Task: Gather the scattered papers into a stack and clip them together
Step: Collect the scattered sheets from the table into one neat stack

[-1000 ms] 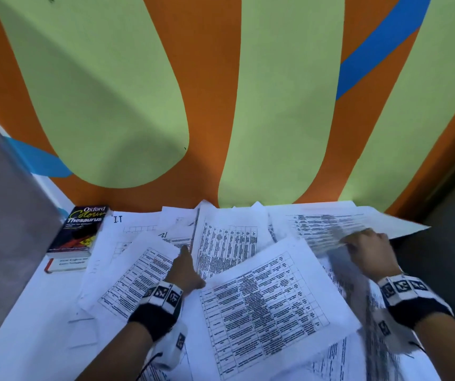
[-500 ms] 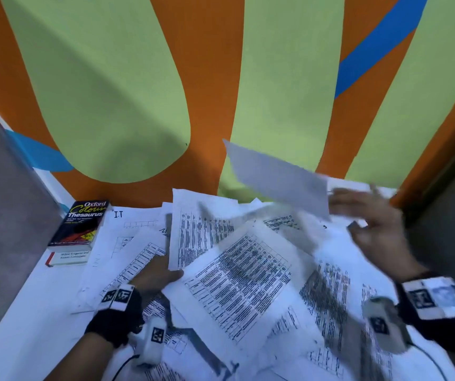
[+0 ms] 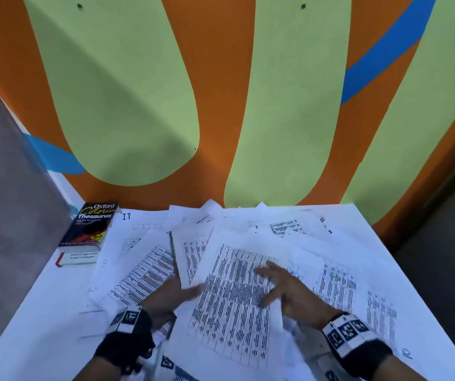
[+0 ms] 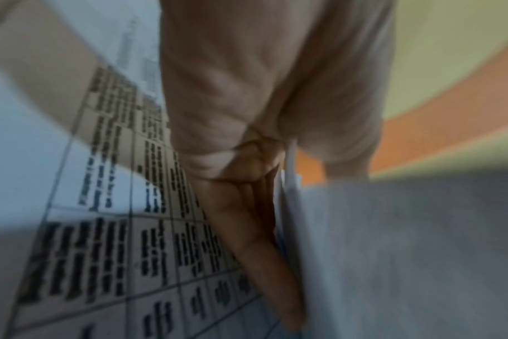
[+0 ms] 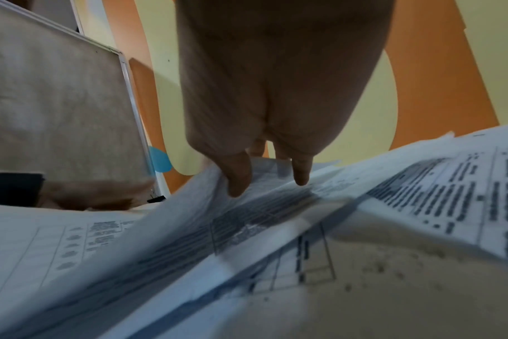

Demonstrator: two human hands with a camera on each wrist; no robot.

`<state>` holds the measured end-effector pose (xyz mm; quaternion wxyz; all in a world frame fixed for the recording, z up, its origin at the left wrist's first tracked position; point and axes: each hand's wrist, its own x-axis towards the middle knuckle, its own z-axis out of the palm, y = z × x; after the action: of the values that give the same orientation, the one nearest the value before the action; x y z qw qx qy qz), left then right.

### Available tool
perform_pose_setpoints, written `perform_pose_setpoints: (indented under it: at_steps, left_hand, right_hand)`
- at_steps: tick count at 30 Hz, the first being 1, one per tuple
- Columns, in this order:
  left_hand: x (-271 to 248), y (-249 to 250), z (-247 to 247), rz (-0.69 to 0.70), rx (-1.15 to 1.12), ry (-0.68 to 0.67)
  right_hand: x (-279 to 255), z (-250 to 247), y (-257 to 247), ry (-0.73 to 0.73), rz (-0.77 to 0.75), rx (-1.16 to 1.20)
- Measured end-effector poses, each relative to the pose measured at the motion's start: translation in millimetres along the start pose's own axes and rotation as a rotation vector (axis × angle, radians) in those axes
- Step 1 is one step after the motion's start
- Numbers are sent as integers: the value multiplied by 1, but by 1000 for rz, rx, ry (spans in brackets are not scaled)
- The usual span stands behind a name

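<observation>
Thin, limp papers [image 3: 229,320] should slide easily. The left hand [image 3: 170,298] and right hand [image 3: 292,295] touch them with straight fingers, gripping nothing. They are best gathered by their outer edges.

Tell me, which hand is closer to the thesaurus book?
Left. The left hand is among the papers, just right of the book; the right hand rests farther right, on the top printed sheet.

White papers [image 3: 330,281] printed with black tables lie fanned and overlapping across the lower half of the frame, edges unaligned. The top sheet [image 3: 232,314] sits tilted at lower centre. A sheet with reddish rows [image 3: 144,276] shows at lower left. What looks like a small black clip [image 5: 157,198] lies apart at centre left of the right wrist view.
</observation>
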<state>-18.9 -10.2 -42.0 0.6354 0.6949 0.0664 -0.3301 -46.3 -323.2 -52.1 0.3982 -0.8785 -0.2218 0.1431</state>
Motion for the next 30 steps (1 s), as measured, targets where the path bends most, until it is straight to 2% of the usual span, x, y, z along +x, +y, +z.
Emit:
perform_pose_setpoints:
  at_steps: [2,3,5,7,9,11,13,17,21,24,28,30]
  left_hand:
    - [6,-2,6,56,167,27]
    - [6,-2,8,88,206,71]
    - [8,-1,8,149,238,141]
    - [6,0,4,215,248,179]
    - [4,2,0,247,237,224]
    - [1,6,-3,283,203,257]
    - [-1,11,-2,322,163,266]
    - [3,17,-3,359,157,257]
    - [11,14,-6,372,173,259]
    - [15,13,-10,396,202,263]
    - [17,12,-15,415,245,293]
    - [18,13,-15,407,258,302]
  right_hand:
    - [-7,-6,-9,97,45,-4]
    - [-12,-13,-10,179,136,-30]
    - [-29,-29,-7,432,411,-183]
    - [-50,-47,5,630,819,-266]
    - [-68,-57,14,601,1158,-218]
    - [-77,-55,22,481,1280,-232]
    - [-78,-52,31,492,1256,-246]
    - [-70,-53,30,657,1083,-68]
    - [-71,-67,20,847,951,-29]
    - [-71,-97,-4,995,779,-48]
    - [-74,-163,-62,1175,443,-297]
    - [-77,-196,-76,1274,348,-214]
